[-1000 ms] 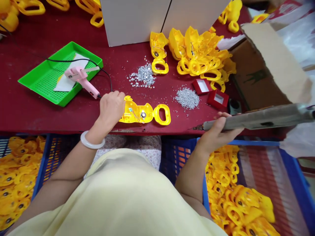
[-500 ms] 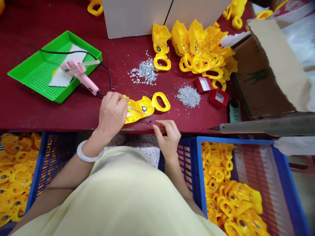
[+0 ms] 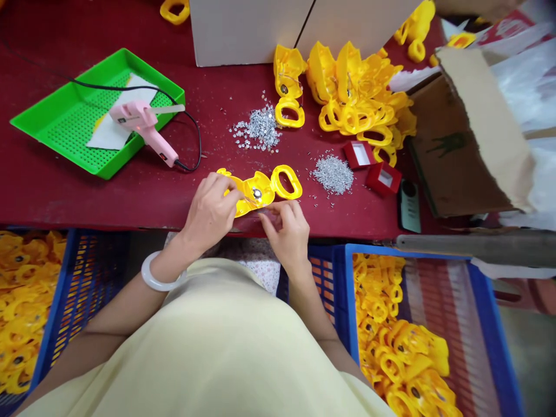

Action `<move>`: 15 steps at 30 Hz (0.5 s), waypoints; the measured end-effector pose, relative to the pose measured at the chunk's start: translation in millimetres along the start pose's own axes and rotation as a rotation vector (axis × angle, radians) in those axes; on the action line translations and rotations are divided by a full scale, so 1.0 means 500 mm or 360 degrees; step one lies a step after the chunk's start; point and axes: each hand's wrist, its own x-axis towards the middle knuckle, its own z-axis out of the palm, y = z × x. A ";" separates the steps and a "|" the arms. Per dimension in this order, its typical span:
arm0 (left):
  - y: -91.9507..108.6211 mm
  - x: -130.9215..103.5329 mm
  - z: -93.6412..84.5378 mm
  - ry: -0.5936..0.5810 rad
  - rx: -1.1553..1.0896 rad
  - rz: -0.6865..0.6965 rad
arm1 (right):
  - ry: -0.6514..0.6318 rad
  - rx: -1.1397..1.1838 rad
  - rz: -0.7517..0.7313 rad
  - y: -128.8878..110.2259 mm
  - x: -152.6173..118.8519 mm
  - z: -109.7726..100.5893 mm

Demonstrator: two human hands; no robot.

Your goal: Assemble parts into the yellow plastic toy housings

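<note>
A yellow plastic shell half (image 3: 253, 200) with a ring-shaped handle lies open side up near the table's front edge. Inside it are thin wires and a round metal-looking part (image 3: 256, 194). My left hand (image 3: 212, 209) covers the shell's left end, its fingers curled down onto it; the fingertips are partly hidden. At the shell's lower right edge, my right hand (image 3: 287, 231) has thumb and forefinger in a pinch. Whatever lies between them is too small to make out.
Behind are piles of silver washer-like pieces (image 3: 263, 128) and small metal pins (image 3: 333, 174), two red boxes (image 3: 358, 154) and more yellow shells (image 3: 347, 81). A pink glue gun (image 3: 143, 128) rests on a green tray (image 3: 56, 130). Blue crates (image 3: 353, 301) flank me; a cardboard box (image 3: 452, 150) stands right.
My right hand has moved up and left to the shell's edge, its fingers closing. The left hand has shifted slightly right along the shell. The view has shifted a little.
</note>
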 end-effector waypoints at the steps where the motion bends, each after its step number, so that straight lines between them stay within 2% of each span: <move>1: -0.001 -0.001 0.000 0.0002 -0.0001 0.0002 | -0.0016 -0.0068 -0.0001 -0.002 0.004 0.001; 8: -0.006 -0.008 -0.007 -0.0074 -0.0021 -0.0038 | -0.0001 -0.0302 0.0130 0.003 -0.006 0.020; 12: -0.008 -0.009 -0.002 -0.0107 -0.0031 -0.0029 | -0.0179 -0.0388 0.0140 0.010 -0.015 0.028; 15: -0.008 -0.011 0.000 -0.0060 -0.0023 0.0001 | -0.0230 -0.0279 0.0090 0.001 -0.013 0.016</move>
